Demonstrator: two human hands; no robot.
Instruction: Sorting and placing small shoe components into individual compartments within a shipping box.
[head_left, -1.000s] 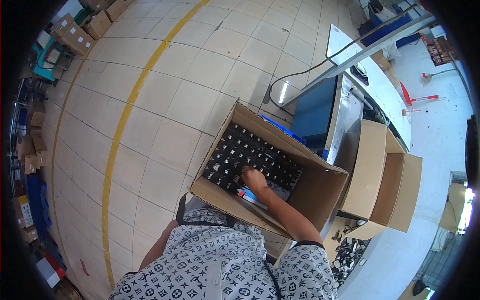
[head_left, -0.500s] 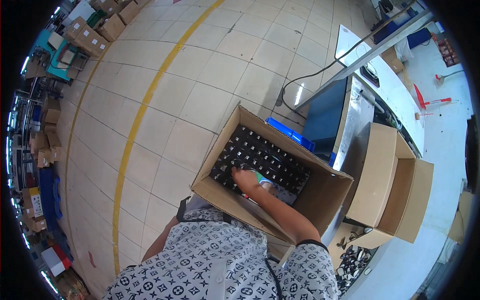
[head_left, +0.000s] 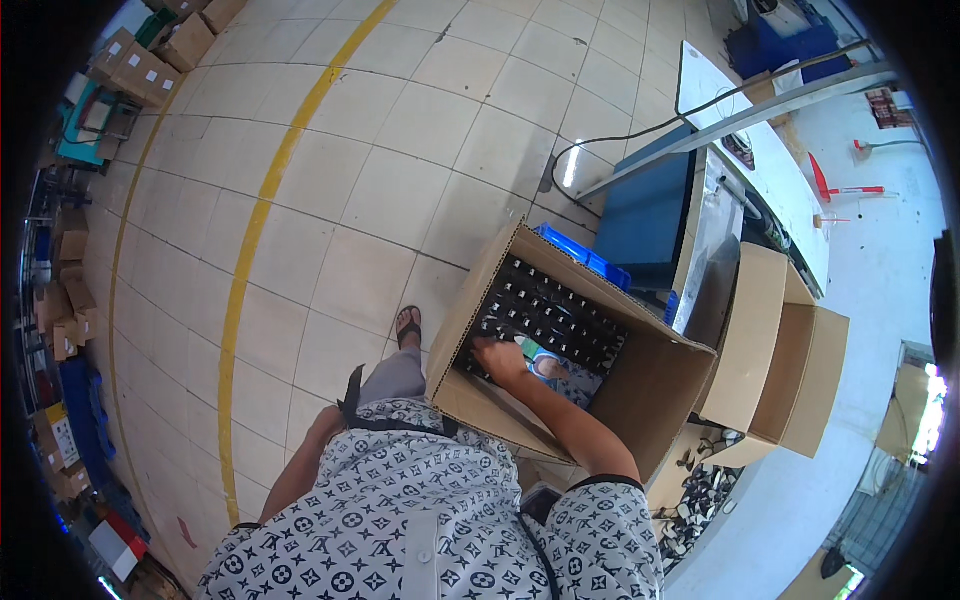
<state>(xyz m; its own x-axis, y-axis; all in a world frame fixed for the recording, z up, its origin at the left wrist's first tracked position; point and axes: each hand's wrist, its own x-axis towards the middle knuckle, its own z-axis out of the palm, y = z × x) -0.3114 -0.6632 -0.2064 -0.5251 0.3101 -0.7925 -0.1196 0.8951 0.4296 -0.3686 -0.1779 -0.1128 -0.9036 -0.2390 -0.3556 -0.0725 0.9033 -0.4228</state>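
Note:
My right hand [head_left: 497, 358] reaches down inside an open cardboard box [head_left: 652, 405]. Its fingers are curled closed against the black contents near the left inner wall, and what they grip is hidden. Rows of black pieces with small shiny metal bits [head_left: 555, 310] fill the box's bottom. A colourful printed sheet or pack [head_left: 543, 362] lies on them, beside my right wrist. My left hand [head_left: 325, 424] is low at my side, next to my waist and apart from the box; its fingers do not show.
A blue plastic crate [head_left: 585, 257] stands behind the box. To the right are a workbench [head_left: 775, 165] with a metal post, a second open carton [head_left: 770, 350] and a heap of small black and silver parts [head_left: 690, 520]. Stacked cartons [head_left: 140, 70] stand far left on the tiled floor.
The view has shifted, and the box sits slightly further right in it. My sandalled foot and more of my left arm have come into sight. My right hand stays inside the box.

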